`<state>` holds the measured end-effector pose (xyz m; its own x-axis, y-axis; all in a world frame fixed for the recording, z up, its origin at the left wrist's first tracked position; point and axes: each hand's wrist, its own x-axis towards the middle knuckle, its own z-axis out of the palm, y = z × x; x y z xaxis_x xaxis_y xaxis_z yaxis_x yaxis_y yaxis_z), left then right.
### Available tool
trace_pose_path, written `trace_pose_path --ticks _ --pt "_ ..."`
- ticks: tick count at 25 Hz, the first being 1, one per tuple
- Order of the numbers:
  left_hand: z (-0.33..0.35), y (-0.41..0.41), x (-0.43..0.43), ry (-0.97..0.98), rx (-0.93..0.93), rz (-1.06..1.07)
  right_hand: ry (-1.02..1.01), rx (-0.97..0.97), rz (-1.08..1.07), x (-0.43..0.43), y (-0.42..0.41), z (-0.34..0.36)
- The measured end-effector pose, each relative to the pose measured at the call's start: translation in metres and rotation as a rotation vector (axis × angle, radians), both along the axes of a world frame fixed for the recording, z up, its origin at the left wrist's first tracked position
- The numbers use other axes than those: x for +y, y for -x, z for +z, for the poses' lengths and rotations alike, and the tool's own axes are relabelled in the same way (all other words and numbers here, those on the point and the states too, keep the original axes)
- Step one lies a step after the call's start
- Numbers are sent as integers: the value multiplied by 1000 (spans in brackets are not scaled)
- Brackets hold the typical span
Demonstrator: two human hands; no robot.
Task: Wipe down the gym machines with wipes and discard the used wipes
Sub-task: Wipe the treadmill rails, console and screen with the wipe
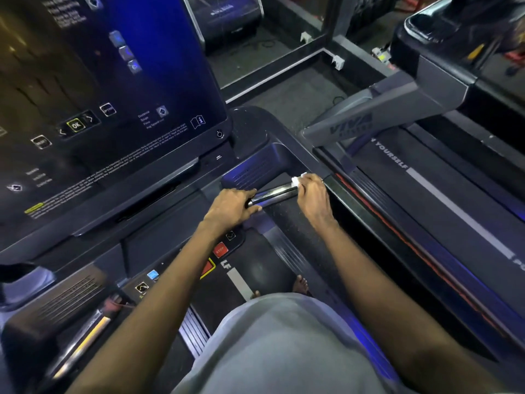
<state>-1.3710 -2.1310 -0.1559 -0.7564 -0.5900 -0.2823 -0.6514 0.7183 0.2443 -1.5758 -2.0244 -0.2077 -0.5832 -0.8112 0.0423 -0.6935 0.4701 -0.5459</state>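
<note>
Black glossy plastic frames the large console screen [113, 95] at the left; its menu text is too blurred to read. Under it, near the lower edge of the console, there is a red stop button [220, 249]. Just to the right and above, the left hand [231, 206] grips the left end of a short shiny handlebar [277, 194], with its fingers curled around the bar. At the right end of this bar, close to the right edge of the console, is the white wipe [297, 180]. The right hand [312, 194] holds it with bent fingers and presses it on the bar. Further right stands a neighbouring treadmill [440, 200], well apart from the hands.

I judge that the step in hand is wiping this handlebar. To do it well, the wipe should wrap around the bar and slide along its whole length toward the left hand, so the lower side is cleaned too. After that the left hand should move away, because the part it covers is not wiped. The hands should also stay away from the stop button.

Most of the wipe is hidden inside the right hand, so I cannot tell how it is folded or how dirty it is. The underside of the bar does not show. No bin is visible, and the neighbouring treadmill is cut off at the right edge.
</note>
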Motion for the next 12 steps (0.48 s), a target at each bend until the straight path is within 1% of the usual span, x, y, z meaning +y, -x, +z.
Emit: trace_pose_path --ticks 2,5,7,9,11,12 --pt "-6 -6 -3 51 -19 -19 6 -10 22 4 -17 -1" --pt "-9 -20 -7 21 21 -8 43 -19 167 14 -53 -3" --pt "-11 -24 -9 -13 88 -16 21 53 205 11 -58 -7" --pt "-13 -27 -9 -27 157 33 -46 115 128 6 -51 -8" --pt "-16 -29 -7 29 193 77 -93 108 32 7 -42 -8" --pt "-17 -31 -6 58 196 87 -101 99 28 9 -44 -9"
